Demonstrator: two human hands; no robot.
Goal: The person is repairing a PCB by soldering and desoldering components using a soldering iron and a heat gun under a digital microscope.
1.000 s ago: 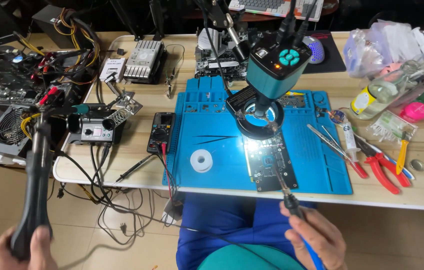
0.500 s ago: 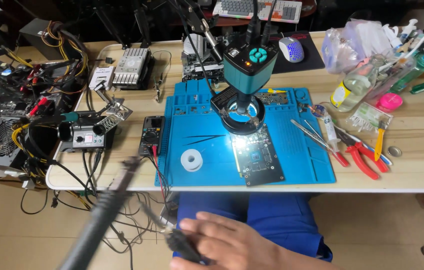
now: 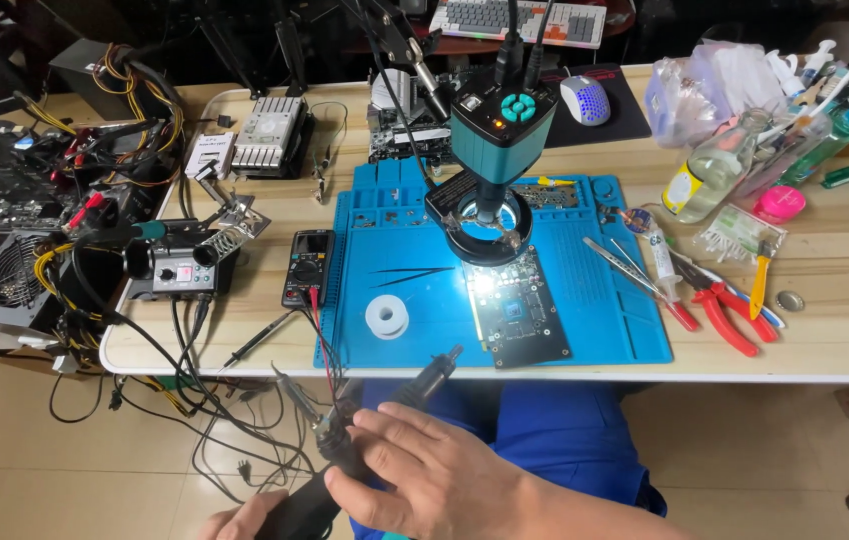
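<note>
Both hands are low in the head view, below the table's front edge and over my blue-clad lap. My left hand (image 3: 237,520) shows only partly at the bottom edge and grips the thick black handle (image 3: 310,500) of a corded tool. My right hand (image 3: 425,470) comes in from the right, fingers curled over the upper end of that handle. A slim black tool (image 3: 430,378) sticks out from under its fingers, tip pointing up at the table edge. A thin metal tip (image 3: 292,392) juts out to the left of the hands.
A blue work mat (image 3: 605,300) carries a lit circuit board (image 3: 525,310), a solder spool (image 3: 386,317) and a teal microscope camera (image 3: 500,120) with a ring light. To the left are a multimeter (image 3: 307,267), a soldering station (image 3: 180,270) and tangled cables (image 3: 175,380); red pliers (image 3: 725,305) and a bottle (image 3: 710,175) lie right.
My left hand has swung the long black handle from the far left in toward my lap. My right hand has moved left from the right side onto it. The view has shifted.
</note>
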